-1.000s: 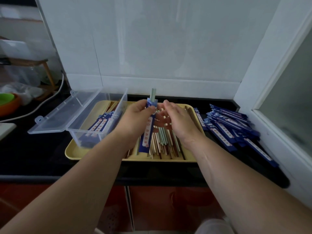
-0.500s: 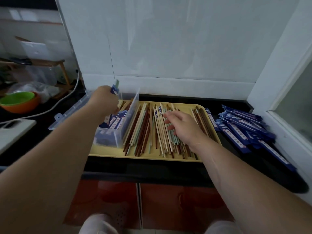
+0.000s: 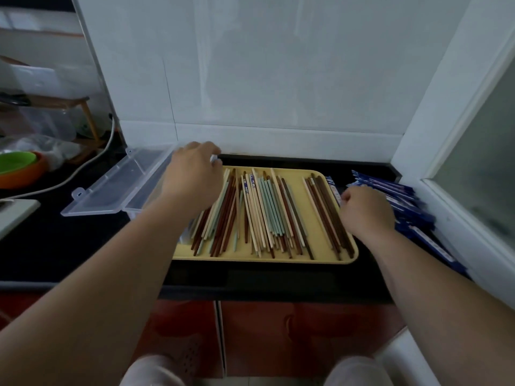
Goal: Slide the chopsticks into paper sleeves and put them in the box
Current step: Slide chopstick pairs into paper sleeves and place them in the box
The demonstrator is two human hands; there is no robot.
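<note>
At far left, a green bowl [image 3: 16, 162] sits nested in an orange bowl [image 3: 26, 178] on the black table [image 3: 55, 240]. Next comes the clear plastic box [image 3: 133, 212], its hinged lid [image 3: 119, 185] lying open to the left. The left hand [image 3: 192, 176] and forearm cover the box, so its contents cannot be made out. The fingers [image 3: 206, 150] bend downward over the far rim, and whether they hold anything cannot be told.

Centre: a yellow tray [image 3: 278, 259] carries the loose chopsticks [image 3: 264, 213], cream, pale green and brown, lying lengthwise in a rough spread.

Right: the right hand [image 3: 365, 210] rests just past the tray's right edge on the pile of blue paper sleeves [image 3: 404, 199]. Its fingers are curled under the palm, and a grasp cannot be confirmed.

Compared with half a second earlier, the sleeved pair then held above the box by the left hand is no longer visible, and the right hand has moved off the chopsticks on the tray to the sleeve pile.
</note>
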